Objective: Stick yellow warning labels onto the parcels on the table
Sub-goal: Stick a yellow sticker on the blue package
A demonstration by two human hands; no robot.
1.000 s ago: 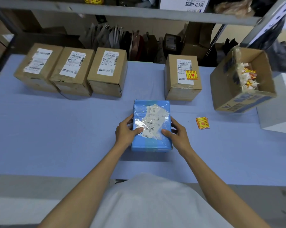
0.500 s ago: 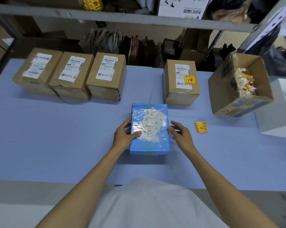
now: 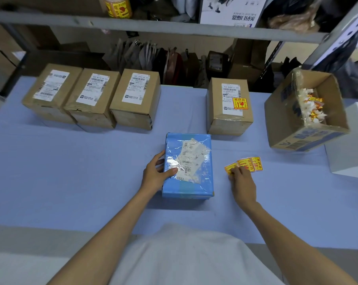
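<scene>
Parcel [image 3: 203, 182] in blue wrap is lying on the desk [image 3: 71, 171], approx. in the middle. L hand [image 3: 154, 175] is gripping its left side, thumb resting on top. R hand [image 3: 243, 184] is pinching w/ curled fingers the near end of the labels [image 3: 250, 163], a yellow strip lying on the desk just right of the parcel. Brown boxes [image 3: 130, 118] are standing behind.

The wrapped parcel [image 3: 194, 182] sits just right of the left hand [image 3: 154, 175] fingers. The labels [image 3: 250, 164] lie at the right hand [image 3: 242, 183] fingertips (boxes [image 3: 136, 95] stand farther behind).
</scene>
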